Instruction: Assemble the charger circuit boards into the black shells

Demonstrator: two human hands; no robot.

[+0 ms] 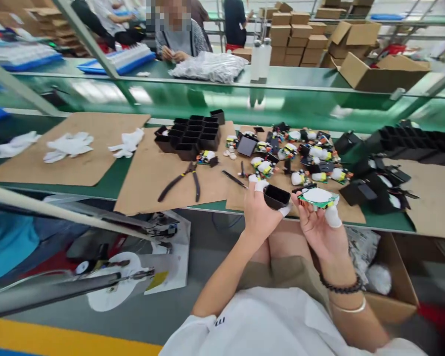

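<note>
At the far left, a person in blue clothing (11, 244) is cut off by the frame and blurred. Above, white gloves (68, 146) lie on brown cardboard (92, 173) over a green bench. Next come pliers (191, 169), their handles spread toward the wearer, in front of a cluster of empty-looking black housings (187, 138), whose insides are mostly too dark to make out. A slim dark tool (233, 178) points toward the left hand (261, 212), which partly hides its near end.

The left hand's fingers and thumb, some tipped in white covers, are clamped around one black housing (277, 198), held just over the bench's near edge. Its open mouth tilts upward; the mouth's long axis runs left to right, dipping slightly rightward. Its lower body is hidden by the hand.

Just beside it, the right hand (324, 240) holds a green circuit board (319, 196), white-covered face up, its long axis also roughly left to right. The white-tipped thumb presses its right end; the other fingers curl beneath, partly hidden, as is most of the board's underside.

Behind, circuit assemblies (289, 151) overlap in a jumble. At the right, more black housings (419, 143) run out of frame.
</note>
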